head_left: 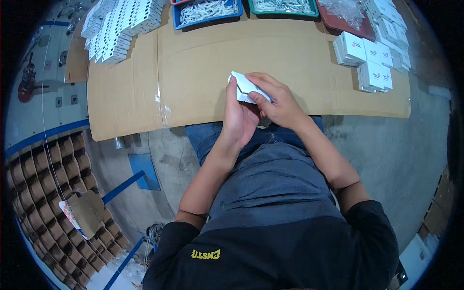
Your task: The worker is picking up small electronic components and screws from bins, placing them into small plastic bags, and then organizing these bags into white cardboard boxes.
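Note:
Both my hands hold one small white box (243, 86) just above the near edge of a cardboard-covered table (203, 67). My left hand (237, 116) wraps its left side and underside, thumb up along the edge. From the right, my right hand (278, 101) grips the box, with its thumb on the near face and fingers over the far edge. A dark line shows on the box's face; I cannot tell whether it is a gap or print. Part of the box is hidden by my fingers.
Rows of white boxes (118, 29) stand at the far left. A blue tray (208, 18) and a green tray (285, 14) hold small white parts. A red tray (343, 26) holds clear plastic. White boxes (374, 60) are stacked at the right. A cardboard divider grid (53, 179) lies lower left.

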The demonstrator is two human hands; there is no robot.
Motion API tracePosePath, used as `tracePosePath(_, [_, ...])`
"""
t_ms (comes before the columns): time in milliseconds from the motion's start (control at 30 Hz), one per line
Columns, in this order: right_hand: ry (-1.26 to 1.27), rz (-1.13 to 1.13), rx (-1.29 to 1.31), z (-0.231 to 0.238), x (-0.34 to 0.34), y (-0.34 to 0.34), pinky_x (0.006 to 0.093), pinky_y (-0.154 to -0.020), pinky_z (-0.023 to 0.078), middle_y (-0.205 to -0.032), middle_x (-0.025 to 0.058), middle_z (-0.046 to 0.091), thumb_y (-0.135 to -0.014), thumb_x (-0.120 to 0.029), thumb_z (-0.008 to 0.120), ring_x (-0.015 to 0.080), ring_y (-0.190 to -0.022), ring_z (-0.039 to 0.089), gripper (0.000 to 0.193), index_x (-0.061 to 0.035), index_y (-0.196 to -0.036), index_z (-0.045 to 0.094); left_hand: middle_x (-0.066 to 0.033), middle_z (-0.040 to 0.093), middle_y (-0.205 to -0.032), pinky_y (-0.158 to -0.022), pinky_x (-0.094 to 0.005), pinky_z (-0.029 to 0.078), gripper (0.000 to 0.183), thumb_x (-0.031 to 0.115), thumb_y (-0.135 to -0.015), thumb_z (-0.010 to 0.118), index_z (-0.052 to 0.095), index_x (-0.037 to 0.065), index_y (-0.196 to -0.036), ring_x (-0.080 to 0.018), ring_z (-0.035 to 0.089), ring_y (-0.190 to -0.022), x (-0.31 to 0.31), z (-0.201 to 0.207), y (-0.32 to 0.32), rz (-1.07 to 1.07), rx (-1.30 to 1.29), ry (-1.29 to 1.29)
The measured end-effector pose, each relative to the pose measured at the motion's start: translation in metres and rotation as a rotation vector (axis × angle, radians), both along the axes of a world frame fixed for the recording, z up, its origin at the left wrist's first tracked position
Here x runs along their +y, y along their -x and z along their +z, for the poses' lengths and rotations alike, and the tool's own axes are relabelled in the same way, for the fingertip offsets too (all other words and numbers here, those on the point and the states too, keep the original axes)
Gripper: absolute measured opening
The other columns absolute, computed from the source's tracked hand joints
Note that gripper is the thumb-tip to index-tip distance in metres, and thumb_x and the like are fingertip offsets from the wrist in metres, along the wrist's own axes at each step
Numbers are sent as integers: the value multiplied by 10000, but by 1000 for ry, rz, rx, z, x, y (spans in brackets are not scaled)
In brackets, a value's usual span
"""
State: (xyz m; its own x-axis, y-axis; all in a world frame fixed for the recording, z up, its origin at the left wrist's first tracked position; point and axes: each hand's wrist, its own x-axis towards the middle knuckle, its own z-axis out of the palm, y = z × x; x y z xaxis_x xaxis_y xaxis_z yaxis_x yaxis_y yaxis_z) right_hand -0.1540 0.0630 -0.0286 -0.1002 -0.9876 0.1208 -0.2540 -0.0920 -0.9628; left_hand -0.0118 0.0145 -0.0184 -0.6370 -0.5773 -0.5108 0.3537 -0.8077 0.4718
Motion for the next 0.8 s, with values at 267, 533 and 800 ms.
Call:
tracePosePath(267, [162,-105,142,-7,4,-7,412,-992,519,-1276,250,656,-1019,-272,603,393,-1179,648,396,34,-1268,645,-19,611,-1176,-1020,-399,456,518,578,-1057,328,576,154,-1224,-187,584,-1141,8,10,10,86,-12,-16])
tracePosePath(533, [31,-57,60,-8,5,-5,281,-635,527,-883,117,728,-1085,-279,498,136,-692,650,389,-20,-1337,641,-3,628,-1119,-885,-358,463,513,591,-1055,316,580,171,-1183,-160,591,-1040,9,-5,0,17,14,30])
tracePosePath(800, [-127,-38,-102,0,5,0,334,-601,527,-767,154,704,-1061,-308,537,166,-606,650,380,-18,-1253,690,-1,610,-976,-749,-327,440,584,640,-1050,269,582,150,-1102,-139,542,-861,13,11,9,66,-76,-24])
